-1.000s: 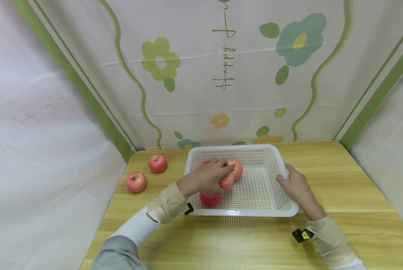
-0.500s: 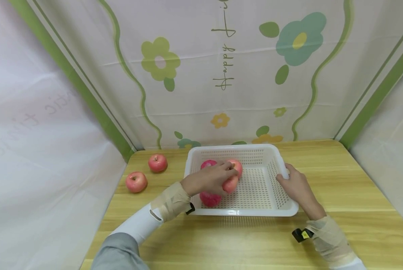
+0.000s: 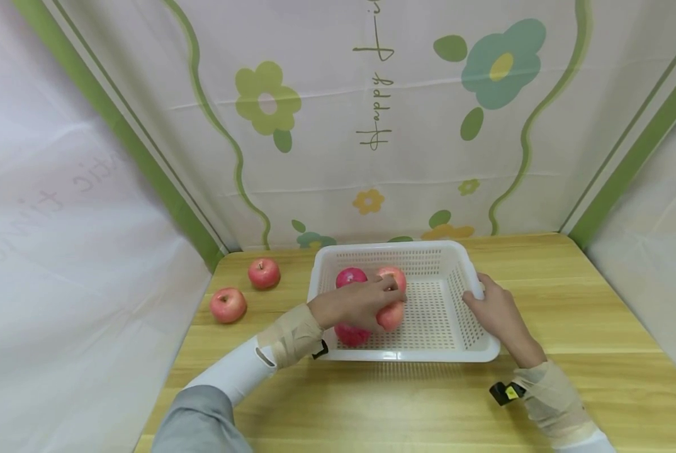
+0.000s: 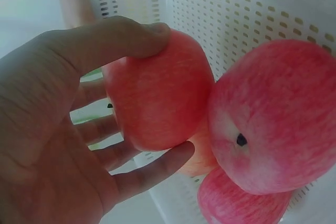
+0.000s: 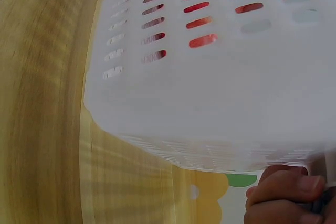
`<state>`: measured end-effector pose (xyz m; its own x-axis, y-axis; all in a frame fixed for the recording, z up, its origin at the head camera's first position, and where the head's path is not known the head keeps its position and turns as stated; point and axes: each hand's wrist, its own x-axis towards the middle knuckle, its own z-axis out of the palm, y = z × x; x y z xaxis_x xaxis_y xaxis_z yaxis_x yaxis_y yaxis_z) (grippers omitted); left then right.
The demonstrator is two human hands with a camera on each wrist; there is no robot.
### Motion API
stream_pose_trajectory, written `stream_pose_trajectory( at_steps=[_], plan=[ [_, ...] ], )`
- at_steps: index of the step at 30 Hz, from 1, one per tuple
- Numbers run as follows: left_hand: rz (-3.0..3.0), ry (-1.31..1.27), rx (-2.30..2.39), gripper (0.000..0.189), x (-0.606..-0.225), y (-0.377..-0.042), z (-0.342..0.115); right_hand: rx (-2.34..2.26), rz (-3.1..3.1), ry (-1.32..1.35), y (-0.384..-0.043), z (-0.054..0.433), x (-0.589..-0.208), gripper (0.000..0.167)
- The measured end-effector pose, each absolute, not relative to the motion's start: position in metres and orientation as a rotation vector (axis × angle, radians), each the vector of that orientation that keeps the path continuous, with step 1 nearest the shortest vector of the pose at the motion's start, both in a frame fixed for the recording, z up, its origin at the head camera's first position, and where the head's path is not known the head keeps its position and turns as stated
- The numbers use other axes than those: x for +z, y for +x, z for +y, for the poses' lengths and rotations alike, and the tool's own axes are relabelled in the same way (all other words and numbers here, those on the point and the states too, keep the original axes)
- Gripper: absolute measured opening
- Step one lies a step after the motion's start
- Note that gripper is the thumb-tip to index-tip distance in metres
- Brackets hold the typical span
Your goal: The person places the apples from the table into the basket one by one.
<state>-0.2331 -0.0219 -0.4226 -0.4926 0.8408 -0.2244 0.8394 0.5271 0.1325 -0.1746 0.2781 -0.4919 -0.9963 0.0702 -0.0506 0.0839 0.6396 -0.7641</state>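
Inside the white plastic basket [image 3: 400,357], my left hand [image 3: 362,304] holds a pinkish-red apple [image 3: 391,317]. The left wrist view shows the thumb over the top of this apple [image 4: 163,93] and the fingers curled around its far side. It sits right against a larger-looking red apple [image 4: 278,108]. Around the hand in the basket are a pale red apple [image 3: 396,275] behind and two deeper red apples, one at the back [image 3: 350,276] and one in front [image 3: 352,335]. My right hand [image 3: 495,313] grips the basket's right rim, its fingers [image 5: 283,192] curled at the edge in the right wrist view.
Two more apples, one nearer [image 3: 228,306] and one farther back [image 3: 264,274], lie on the wooden table [image 3: 372,409] left of the basket. A printed curtain [image 3: 315,157] hangs behind the table, close to the basket's back side, with white cloth on both sides.
My left hand has moved slightly right and toward the front with the apple, so the deep red apple at the back shows more. The right hand and basket stay in place.
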Motion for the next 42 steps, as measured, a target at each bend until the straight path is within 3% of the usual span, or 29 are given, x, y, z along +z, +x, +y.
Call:
stream_pose_trajectory(
  at_steps=[42],
  plan=[
    [2.297,1.666,-0.144,0.068,-0.445,-0.252,-0.002,-1.313,2.82,0.147,-0.176,0.278,-0.494,0.071]
  ],
)
